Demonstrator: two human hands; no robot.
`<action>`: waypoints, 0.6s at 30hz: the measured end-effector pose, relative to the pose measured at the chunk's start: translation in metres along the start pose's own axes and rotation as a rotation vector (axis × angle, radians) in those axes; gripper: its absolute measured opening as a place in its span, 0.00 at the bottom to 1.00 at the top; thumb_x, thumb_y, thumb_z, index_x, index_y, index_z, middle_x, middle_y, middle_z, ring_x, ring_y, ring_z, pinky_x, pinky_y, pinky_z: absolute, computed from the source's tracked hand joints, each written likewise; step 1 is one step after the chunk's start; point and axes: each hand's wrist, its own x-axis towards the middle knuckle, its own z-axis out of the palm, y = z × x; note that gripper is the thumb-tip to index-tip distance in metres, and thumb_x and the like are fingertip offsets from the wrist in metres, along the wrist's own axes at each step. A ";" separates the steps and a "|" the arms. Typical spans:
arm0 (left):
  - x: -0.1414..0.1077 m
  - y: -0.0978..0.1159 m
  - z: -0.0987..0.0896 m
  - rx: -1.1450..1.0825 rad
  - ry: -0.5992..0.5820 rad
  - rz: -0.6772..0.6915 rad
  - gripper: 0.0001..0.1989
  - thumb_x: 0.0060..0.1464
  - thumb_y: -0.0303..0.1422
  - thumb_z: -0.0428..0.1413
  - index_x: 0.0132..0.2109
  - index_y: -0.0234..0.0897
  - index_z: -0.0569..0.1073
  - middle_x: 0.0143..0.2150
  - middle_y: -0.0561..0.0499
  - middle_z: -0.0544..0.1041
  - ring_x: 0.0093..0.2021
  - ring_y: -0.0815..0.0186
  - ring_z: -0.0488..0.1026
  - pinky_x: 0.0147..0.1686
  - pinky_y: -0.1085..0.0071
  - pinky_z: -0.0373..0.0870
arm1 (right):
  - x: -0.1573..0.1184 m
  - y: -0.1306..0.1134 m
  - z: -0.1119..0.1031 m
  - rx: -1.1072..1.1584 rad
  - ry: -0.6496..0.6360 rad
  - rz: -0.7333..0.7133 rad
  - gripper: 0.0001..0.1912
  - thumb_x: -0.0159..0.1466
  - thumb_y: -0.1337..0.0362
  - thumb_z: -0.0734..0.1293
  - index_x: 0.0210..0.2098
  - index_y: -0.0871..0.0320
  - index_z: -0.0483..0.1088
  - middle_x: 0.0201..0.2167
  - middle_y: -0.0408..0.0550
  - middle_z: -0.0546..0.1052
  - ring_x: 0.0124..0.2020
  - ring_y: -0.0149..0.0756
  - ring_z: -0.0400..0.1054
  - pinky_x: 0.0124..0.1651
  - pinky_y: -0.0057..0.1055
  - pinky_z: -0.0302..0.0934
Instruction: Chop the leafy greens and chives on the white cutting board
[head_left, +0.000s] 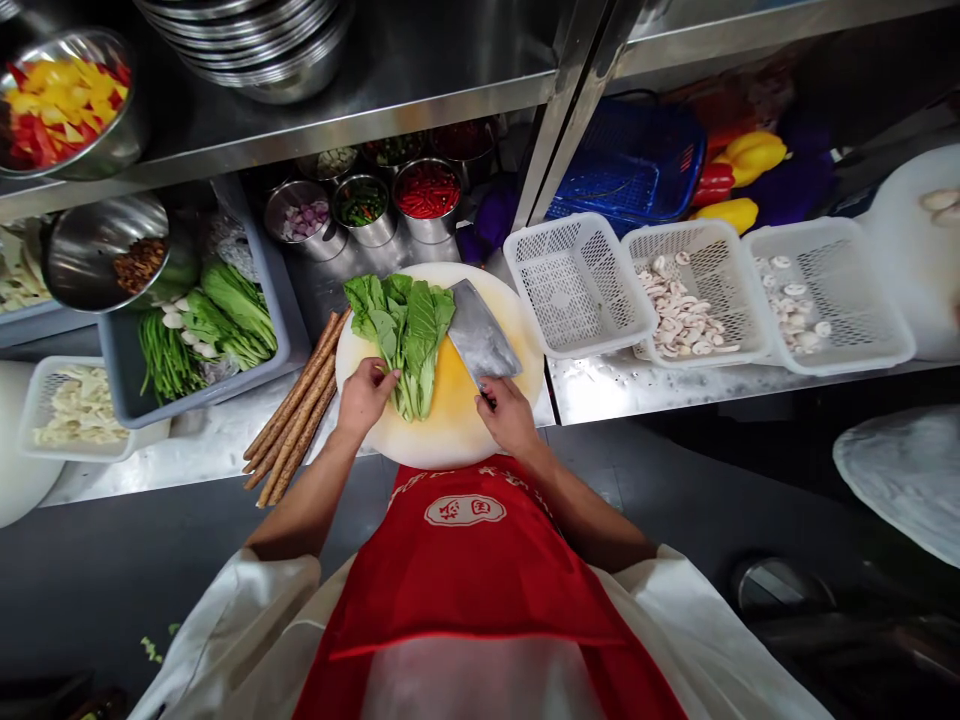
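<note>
Lying on the cutting board (469, 435), left half: leafy greens (411, 350); left hand (365, 398) half-curled at their stems, grip unclear. Over the board's right half: cleaver (484, 335), handle enclosed by right hand (510, 416).

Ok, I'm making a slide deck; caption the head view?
Left hand at leafy greens, right hand holding a cleaver, over a round cutting board.

The red apron (450, 570) bears a logo (465, 510) and lettering (517, 478), not clearly legible
</note>
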 end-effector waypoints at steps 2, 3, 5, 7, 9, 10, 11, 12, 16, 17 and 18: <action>0.010 0.002 -0.022 0.201 0.000 0.255 0.27 0.58 0.47 0.56 0.59 0.35 0.70 0.53 0.38 0.76 0.52 0.54 0.75 0.52 0.60 0.71 | -0.008 0.007 -0.004 -0.157 0.044 0.026 0.21 0.66 0.63 0.65 0.57 0.62 0.70 0.48 0.59 0.73 0.51 0.48 0.67 0.58 0.42 0.62; 0.017 0.003 -0.034 0.301 -0.076 0.431 0.30 0.57 0.45 0.57 0.63 0.36 0.67 0.62 0.37 0.71 0.61 0.50 0.69 0.59 0.56 0.66 | -0.011 0.009 -0.005 -0.224 0.034 0.040 0.23 0.65 0.62 0.66 0.59 0.63 0.69 0.49 0.61 0.72 0.52 0.51 0.65 0.59 0.44 0.61; 0.032 0.009 -0.051 0.491 -0.362 0.792 0.36 0.55 0.38 0.60 0.69 0.44 0.62 0.73 0.42 0.58 0.73 0.48 0.52 0.70 0.50 0.50 | -0.012 0.008 -0.005 -0.324 -0.029 0.061 0.28 0.65 0.62 0.67 0.63 0.64 0.65 0.50 0.62 0.71 0.52 0.52 0.64 0.58 0.44 0.60; 0.048 0.019 -0.055 0.638 -0.659 1.031 0.37 0.54 0.30 0.59 0.70 0.52 0.61 0.75 0.51 0.53 0.76 0.52 0.43 0.73 0.50 0.39 | -0.009 0.002 -0.004 -0.388 -0.103 0.068 0.32 0.66 0.64 0.65 0.67 0.63 0.60 0.51 0.62 0.70 0.52 0.51 0.64 0.58 0.43 0.60; 0.064 0.032 -0.044 0.725 -0.839 1.130 0.36 0.55 0.23 0.52 0.68 0.57 0.63 0.75 0.57 0.55 0.76 0.59 0.43 0.73 0.54 0.35 | -0.002 -0.006 -0.005 -0.434 -0.161 0.101 0.37 0.64 0.68 0.64 0.71 0.65 0.53 0.51 0.64 0.70 0.52 0.51 0.65 0.57 0.41 0.60; 0.072 0.039 -0.035 0.755 -0.881 1.153 0.36 0.55 0.21 0.49 0.67 0.58 0.64 0.74 0.59 0.56 0.76 0.62 0.43 0.73 0.55 0.35 | 0.001 -0.010 -0.007 -0.450 -0.182 0.138 0.40 0.63 0.69 0.64 0.72 0.66 0.49 0.52 0.64 0.71 0.52 0.51 0.66 0.56 0.41 0.60; 0.080 0.045 -0.025 0.778 -0.896 1.177 0.37 0.55 0.20 0.48 0.66 0.59 0.66 0.74 0.60 0.57 0.76 0.63 0.43 0.73 0.55 0.35 | 0.003 -0.014 -0.010 -0.457 -0.199 0.191 0.42 0.62 0.70 0.64 0.73 0.67 0.47 0.52 0.65 0.71 0.51 0.51 0.68 0.54 0.40 0.61; 0.087 0.052 -0.016 0.796 -0.889 1.206 0.36 0.54 0.20 0.48 0.66 0.58 0.67 0.73 0.59 0.59 0.76 0.63 0.43 0.73 0.55 0.35 | 0.004 -0.017 -0.014 -0.453 -0.214 0.254 0.44 0.61 0.71 0.63 0.74 0.66 0.44 0.51 0.65 0.72 0.50 0.51 0.69 0.52 0.39 0.61; 0.113 0.063 0.006 0.836 -0.837 1.343 0.35 0.48 0.25 0.58 0.64 0.50 0.69 0.69 0.48 0.66 0.75 0.52 0.47 0.72 0.48 0.36 | -0.010 -0.020 -0.032 -0.361 -0.246 0.464 0.47 0.60 0.68 0.64 0.75 0.59 0.41 0.49 0.61 0.77 0.44 0.51 0.74 0.42 0.37 0.61; 0.117 0.061 0.006 0.848 -0.849 1.365 0.38 0.46 0.27 0.62 0.65 0.49 0.68 0.69 0.46 0.67 0.74 0.49 0.49 0.72 0.48 0.38 | -0.017 -0.020 -0.037 -0.330 -0.238 0.489 0.47 0.59 0.67 0.64 0.75 0.59 0.42 0.48 0.60 0.78 0.44 0.51 0.74 0.41 0.36 0.61; 0.120 0.058 0.004 0.863 -0.865 1.381 0.41 0.43 0.29 0.65 0.66 0.48 0.67 0.69 0.44 0.66 0.74 0.47 0.50 0.71 0.47 0.39 | -0.025 -0.019 -0.040 -0.295 -0.224 0.502 0.47 0.59 0.66 0.65 0.74 0.58 0.44 0.48 0.59 0.78 0.44 0.50 0.74 0.41 0.35 0.60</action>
